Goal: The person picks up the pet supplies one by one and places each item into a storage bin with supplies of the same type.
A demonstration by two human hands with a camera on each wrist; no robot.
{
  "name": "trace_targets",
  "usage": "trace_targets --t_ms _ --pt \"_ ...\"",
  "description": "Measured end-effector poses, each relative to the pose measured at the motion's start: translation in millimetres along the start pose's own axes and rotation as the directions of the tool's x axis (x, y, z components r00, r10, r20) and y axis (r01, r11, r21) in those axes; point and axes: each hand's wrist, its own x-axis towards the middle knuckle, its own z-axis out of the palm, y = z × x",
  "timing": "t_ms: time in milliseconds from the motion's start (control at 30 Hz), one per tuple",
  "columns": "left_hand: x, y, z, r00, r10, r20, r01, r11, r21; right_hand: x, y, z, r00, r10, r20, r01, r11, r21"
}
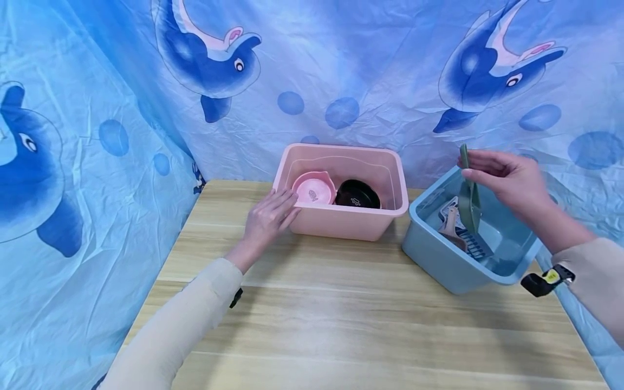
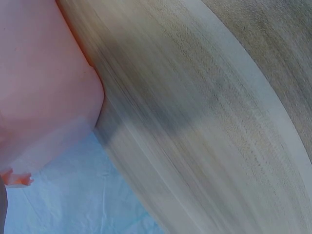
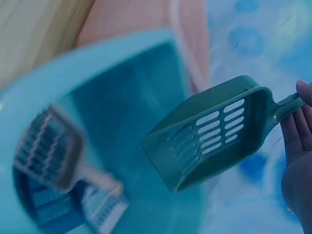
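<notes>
My right hand pinches the handle of a green slotted litter scoop, its blade hanging down over the blue bin. Inside that bin lie a beige scoop, a blue slotted scoop and a light grey piece. At the near left rim of the pink bin rests my left hand, fingers extended over the edge. A pink dish with a fish mark and a black dish with a paw mark sit in the pink bin.
Both bins stand on a wooden table, the pink one at the back and the blue one to its right. A blue dolphin-print cloth hangs behind and at the left side of the table.
</notes>
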Motion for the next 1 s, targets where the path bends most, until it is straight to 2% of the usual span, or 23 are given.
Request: trace_targets --t_ms 133,300,533,700,833,900,933,1000 --pt "-0.6 0.8 -0.6 1.000 0.004 0.007 -0.004 1.000 0.011 10.5 35.1 -3.2 0.994 0.105 0.043 -0.102 0.993 -0.063" --pt "-0.1 1.9 -1.1 1.000 0.002 0.022 -0.002 1.000 0.009 17.1 68.3 -10.8 0.967 0.215 0.135 -0.197 0.971 -0.133" --pt "1.2 4.6 -0.3 1.000 0.009 0.019 -0.009 1.000 -0.009 15.1 104.2 -25.4 0.930 0.293 0.221 -0.252 0.948 -0.193" --pt "2.7 6.7 -0.1 1.000 0.002 0.021 -0.002 1.000 -0.013 11.4 116.9 -38.4 0.903 0.337 0.267 -0.332 0.941 -0.062" --pt "2.6 6.6 -0.9 1.000 0.002 0.022 -0.002 1.000 -0.011 9.3 119.6 -42.8 0.887 0.312 0.340 -0.357 0.931 0.078" --pt "2.3 5.7 -1.5 1.000 0.006 0.022 -0.005 1.000 -0.008 8.1 119.7 -43.3 0.883 0.279 0.377 -0.369 0.909 0.192" --pt "2.0 4.9 -1.3 1.000 0.007 0.023 -0.007 1.000 -0.006 7.9 119.3 -43.5 0.881 0.247 0.404 -0.374 0.886 0.273" --pt "1.6 3.5 -1.5 1.000 0.009 0.023 -0.009 1.000 -0.003 8.2 113.7 -43.6 0.877 0.227 0.423 -0.380 0.866 0.324"
